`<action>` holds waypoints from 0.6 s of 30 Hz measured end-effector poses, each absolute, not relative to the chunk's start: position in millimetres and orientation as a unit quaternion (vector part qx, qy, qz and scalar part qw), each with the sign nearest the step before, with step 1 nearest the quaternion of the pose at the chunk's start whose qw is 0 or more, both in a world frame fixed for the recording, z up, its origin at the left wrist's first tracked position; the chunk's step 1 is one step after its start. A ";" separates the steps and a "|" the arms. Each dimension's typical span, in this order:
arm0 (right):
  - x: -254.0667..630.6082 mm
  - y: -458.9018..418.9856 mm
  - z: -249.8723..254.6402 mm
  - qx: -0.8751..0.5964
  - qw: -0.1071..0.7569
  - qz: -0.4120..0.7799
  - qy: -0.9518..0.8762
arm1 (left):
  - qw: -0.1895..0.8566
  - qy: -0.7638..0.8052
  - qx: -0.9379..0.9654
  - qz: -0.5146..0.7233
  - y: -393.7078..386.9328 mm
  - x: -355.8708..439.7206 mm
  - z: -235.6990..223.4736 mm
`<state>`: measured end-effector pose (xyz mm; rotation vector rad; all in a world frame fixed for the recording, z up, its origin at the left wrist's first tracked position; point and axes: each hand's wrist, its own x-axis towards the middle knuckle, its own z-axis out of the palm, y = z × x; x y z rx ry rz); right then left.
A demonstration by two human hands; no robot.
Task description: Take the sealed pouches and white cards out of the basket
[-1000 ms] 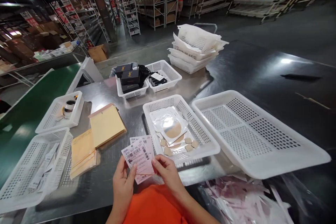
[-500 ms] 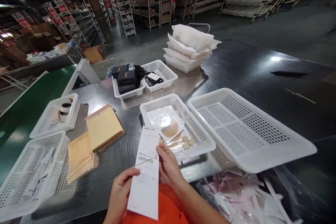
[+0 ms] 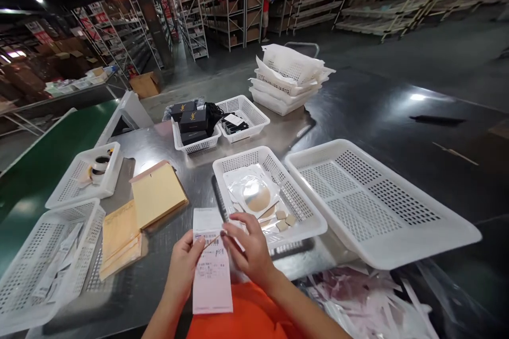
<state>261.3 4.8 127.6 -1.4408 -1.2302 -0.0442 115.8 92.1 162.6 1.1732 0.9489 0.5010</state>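
Here, one slip (image 3: 211, 270), two hands (image 3: 183, 265) (image 3: 248, 249), seven white baskets (image 3: 382, 206).

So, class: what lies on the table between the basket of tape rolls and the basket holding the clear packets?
In the head view, yellow padded envelopes lie on bare steel table between the tape basket and the packet basket.

steel table (image 3: 191, 169) | on it: white baskets (image 3: 306, 212), yellow envelopes (image 3: 157, 193), stacked baskets (image 3: 286, 90)
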 end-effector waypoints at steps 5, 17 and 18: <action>264.1 5.2 131.4 -0.572 0.495 -0.148 -0.637 | 0.601 0.406 0.656 0.210 89.2 107.7 166.7; 257.3 2.2 122.1 -0.550 0.460 -0.190 -0.670 | 0.682 0.463 0.514 0.237 100.2 107.9 161.0; 259.6 2.5 119.1 -0.556 0.465 -0.191 -0.663 | 0.695 0.465 0.493 0.242 101.1 106.9 160.9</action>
